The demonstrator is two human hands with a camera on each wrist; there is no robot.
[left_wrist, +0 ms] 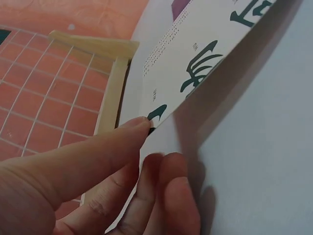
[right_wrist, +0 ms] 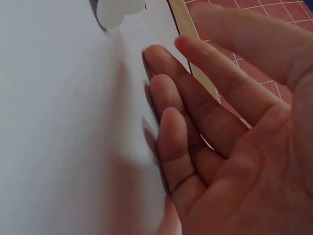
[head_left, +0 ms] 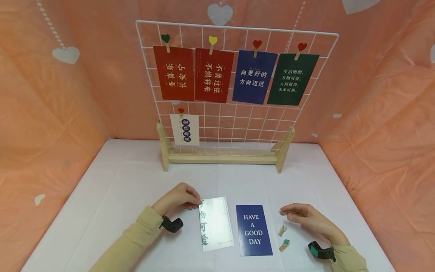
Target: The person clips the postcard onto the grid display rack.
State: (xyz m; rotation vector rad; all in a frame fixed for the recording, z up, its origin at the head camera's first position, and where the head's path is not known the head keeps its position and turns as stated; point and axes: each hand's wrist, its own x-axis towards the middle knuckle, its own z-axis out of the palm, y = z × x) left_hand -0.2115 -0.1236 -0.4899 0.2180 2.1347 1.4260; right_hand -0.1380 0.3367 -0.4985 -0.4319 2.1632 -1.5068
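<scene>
My left hand (head_left: 183, 198) pinches the top-left corner of a white card (head_left: 216, 223) with green characters; in the left wrist view the thumb (left_wrist: 98, 152) lies on top and fingers go under the lifted card (left_wrist: 205, 54). A blue "HAVE A GOOD DAY" card (head_left: 253, 230) lies flat to its right. My right hand (head_left: 304, 217) hovers open and holds nothing, just above two small wooden clips, one white-hearted (head_left: 283, 230) and one green-hearted (head_left: 284, 244). In the right wrist view the fingers (right_wrist: 195, 112) are loosely extended over the white table.
A white wire grid (head_left: 234, 94) on a wooden stand (head_left: 222, 156) stands at the back of the table. Two red cards, a blue card and a green card hang clipped along its top, and a small white card (head_left: 185, 129) below. Pink fabric walls surround the table.
</scene>
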